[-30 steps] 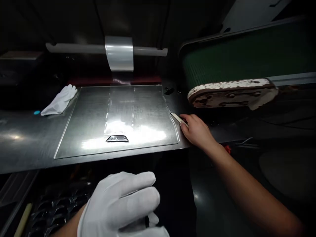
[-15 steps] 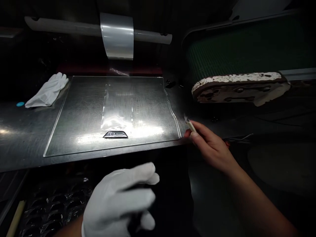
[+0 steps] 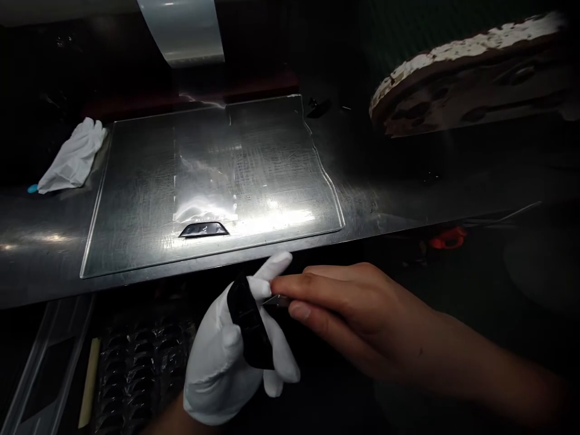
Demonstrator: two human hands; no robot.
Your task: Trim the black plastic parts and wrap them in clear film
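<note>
Edge work with a thin silver blade [image 3: 272, 300] on a black trapezoidal, plastic-looking part [image 3: 249, 326] was judged the step in hand. The white-gloved left hand [image 3: 222, 356] pinched the part between thumb and fingers, at 6 o'clock from the grey metal bench [image 3: 362, 205]. The bare right hand [image 3: 357, 314] pinched the blade at the part's 2 o'clock; contact could not be confirmed. A second black trapezoidal piece [image 3: 203, 229] lay at 11 o'clock, on a clear rectangular sheet [image 3: 281, 169]. The next move appeared to call for steady support and light pressure.
</note>
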